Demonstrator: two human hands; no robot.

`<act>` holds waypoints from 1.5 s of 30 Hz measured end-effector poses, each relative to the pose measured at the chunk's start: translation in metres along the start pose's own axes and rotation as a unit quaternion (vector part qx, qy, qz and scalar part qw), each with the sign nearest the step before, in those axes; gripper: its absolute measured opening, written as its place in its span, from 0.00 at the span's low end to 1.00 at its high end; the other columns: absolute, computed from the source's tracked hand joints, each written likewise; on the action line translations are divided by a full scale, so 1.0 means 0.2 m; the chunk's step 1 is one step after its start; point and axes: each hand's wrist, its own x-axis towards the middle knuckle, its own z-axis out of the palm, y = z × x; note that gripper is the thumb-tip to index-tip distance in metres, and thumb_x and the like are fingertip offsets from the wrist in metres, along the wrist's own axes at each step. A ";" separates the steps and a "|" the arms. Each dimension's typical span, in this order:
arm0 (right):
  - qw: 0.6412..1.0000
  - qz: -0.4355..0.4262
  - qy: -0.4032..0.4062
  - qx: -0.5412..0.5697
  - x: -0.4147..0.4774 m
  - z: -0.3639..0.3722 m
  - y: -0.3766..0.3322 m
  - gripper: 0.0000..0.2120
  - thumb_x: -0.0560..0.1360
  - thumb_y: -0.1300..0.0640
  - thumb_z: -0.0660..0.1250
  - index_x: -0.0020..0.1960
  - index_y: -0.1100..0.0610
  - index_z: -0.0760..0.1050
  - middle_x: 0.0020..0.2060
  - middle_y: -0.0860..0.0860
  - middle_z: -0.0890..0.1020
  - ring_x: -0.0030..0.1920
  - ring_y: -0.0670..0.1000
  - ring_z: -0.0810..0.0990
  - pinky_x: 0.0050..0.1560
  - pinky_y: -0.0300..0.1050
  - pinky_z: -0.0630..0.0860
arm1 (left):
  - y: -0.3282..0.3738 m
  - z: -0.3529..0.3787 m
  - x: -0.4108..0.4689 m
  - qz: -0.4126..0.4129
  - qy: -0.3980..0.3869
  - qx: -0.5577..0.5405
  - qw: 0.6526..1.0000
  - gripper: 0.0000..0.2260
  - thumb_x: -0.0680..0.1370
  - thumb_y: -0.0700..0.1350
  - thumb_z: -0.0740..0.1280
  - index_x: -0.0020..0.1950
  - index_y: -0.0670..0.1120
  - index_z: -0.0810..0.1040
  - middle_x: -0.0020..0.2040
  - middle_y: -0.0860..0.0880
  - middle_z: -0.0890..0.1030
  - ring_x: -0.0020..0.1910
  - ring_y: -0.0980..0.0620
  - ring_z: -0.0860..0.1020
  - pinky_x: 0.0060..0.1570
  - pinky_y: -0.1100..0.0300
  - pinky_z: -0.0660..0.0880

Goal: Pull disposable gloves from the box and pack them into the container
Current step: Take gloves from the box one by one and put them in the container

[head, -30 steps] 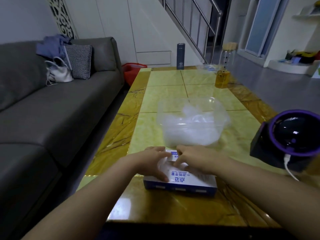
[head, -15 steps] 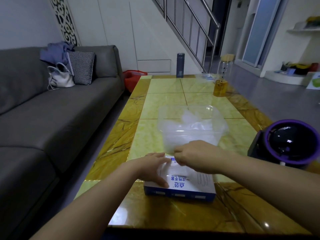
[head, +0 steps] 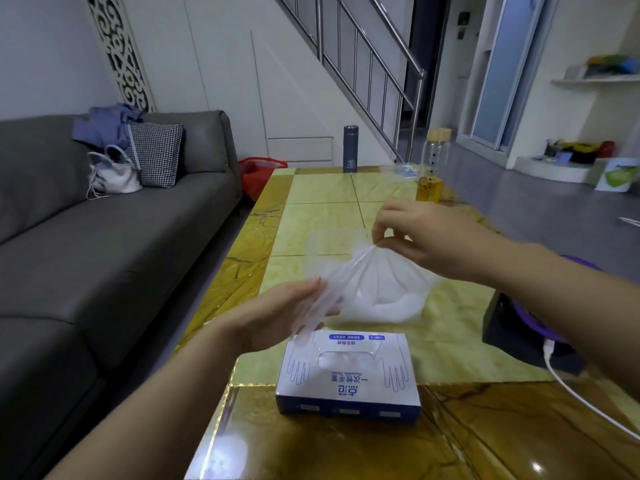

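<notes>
Glove (head: 346,275), one clear plastic piece, was held stretched in the air between both hands, above the near side of the container (head: 313,252) and beyond the box (head: 348,372). My right hand (head: 426,237) pinched its upper end between thumb and fingertip. My left hand (head: 287,313) was spread, fingers straight, with the glove's lower end draped across them and not clamped.

The box lay flat on the near part of the table (head: 322,220), its slot facing up with film showing in it. The container, of clear plastic, stood just behind the box and held a white heap of gloves (head: 388,306). The held glove hung in front of it and obscured its near wall.

A black unit with a purple ring (head: 519,327) stood at the right table edge, near the container and partly under my right forearm, its white cable (head: 571,386) trailing toward me. At the far end stood a dark flask (head: 350,148) and a glass jar (head: 431,168) holding yellow liquid. A grey sofa (head: 104,244) ran along the left side, carrying a white bag (head: 114,174) and a checked cushion (head: 156,154).
</notes>
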 end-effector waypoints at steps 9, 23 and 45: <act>0.998 -0.024 0.038 0.040 -0.04 0.08 -0.02 0.05 0.77 0.57 0.65 0.51 0.53 0.78 0.48 0.44 0.75 0.44 0.47 0.76 0.44 0.49 0.76 | 0.11 0.13 0.16 0.058 0.074 -0.209 0.974 0.17 0.77 0.43 0.68 0.66 0.45 0.74 0.53 0.44 0.77 0.53 0.48 0.79 0.56 0.57 0.77; 0.585 0.319 0.168 0.727 0.05 0.30 -0.01 0.45 0.58 0.43 0.75 0.71 0.52 0.64 0.60 0.57 0.79 0.57 0.53 0.81 0.63 0.54 0.74 | 0.19 0.09 0.24 0.250 0.319 -0.125 0.905 0.06 0.79 0.39 0.64 0.52 0.45 0.79 0.40 0.50 0.81 0.42 0.53 0.81 0.49 0.61 0.79; 0.921 0.308 -0.227 0.067 0.23 0.53 0.51 0.35 0.72 0.60 0.72 0.75 0.53 0.61 0.71 0.52 0.67 0.56 0.50 0.77 0.54 0.42 0.75 | 0.19 -0.09 0.70 0.001 0.083 0.661 0.746 0.21 0.77 0.50 0.67 0.70 0.54 0.70 0.70 0.51 0.69 0.65 0.49 0.71 0.65 0.53 0.69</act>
